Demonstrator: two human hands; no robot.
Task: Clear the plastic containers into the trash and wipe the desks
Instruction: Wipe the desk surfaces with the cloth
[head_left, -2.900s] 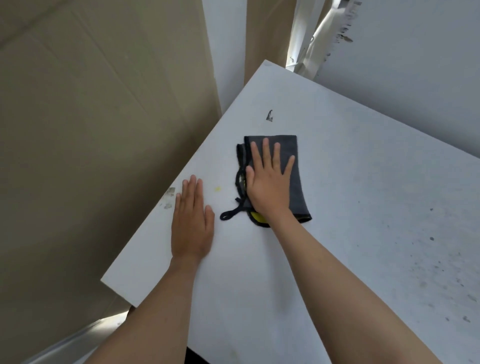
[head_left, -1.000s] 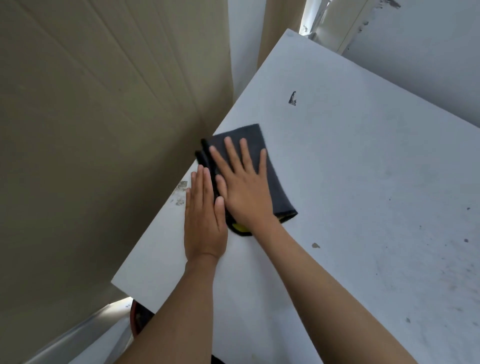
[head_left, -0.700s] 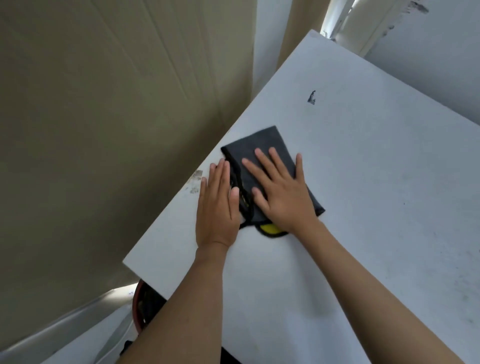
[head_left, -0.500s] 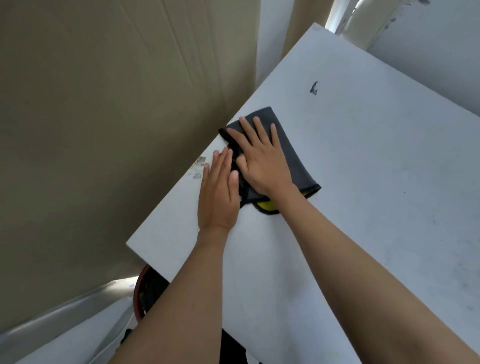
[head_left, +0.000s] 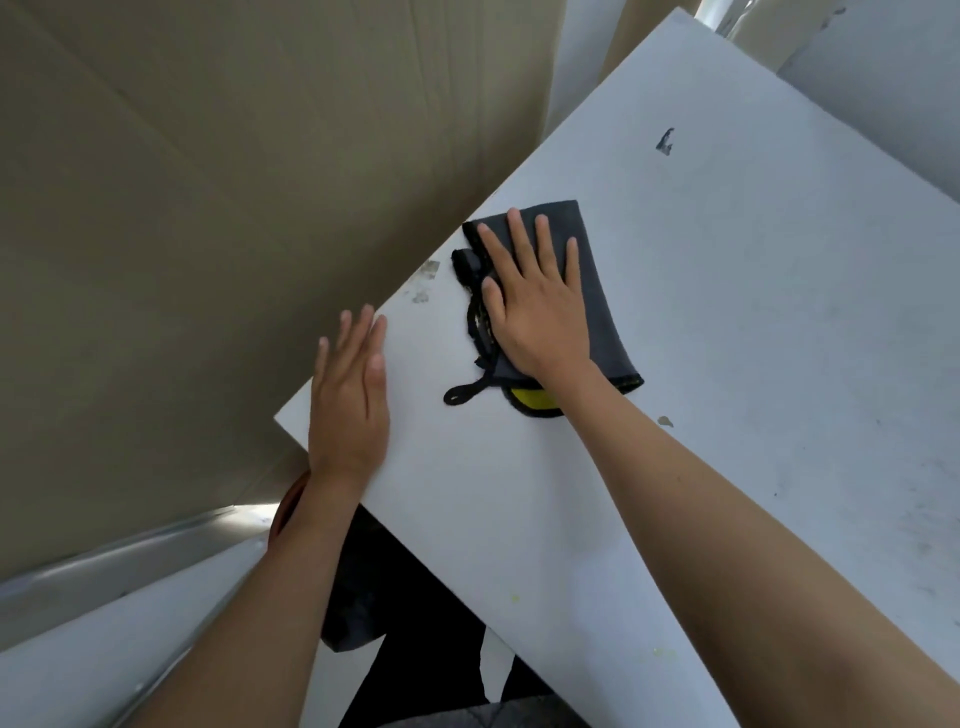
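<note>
While my right hand (head_left: 537, 306) presses flat, fingers spread, on the folded grey cloth (head_left: 587, 291) near the white desk's (head_left: 779, 312) left edge, my left hand (head_left: 350, 395) lies open, steadying the corner. I'd keep even pressure and overlap strokes toward the dark scuff (head_left: 665, 141) and the nearer fleck (head_left: 665, 421) (no plastic containers in view).

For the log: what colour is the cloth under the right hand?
Dark grey cloth with black edging, yellow underside; head view.
</note>
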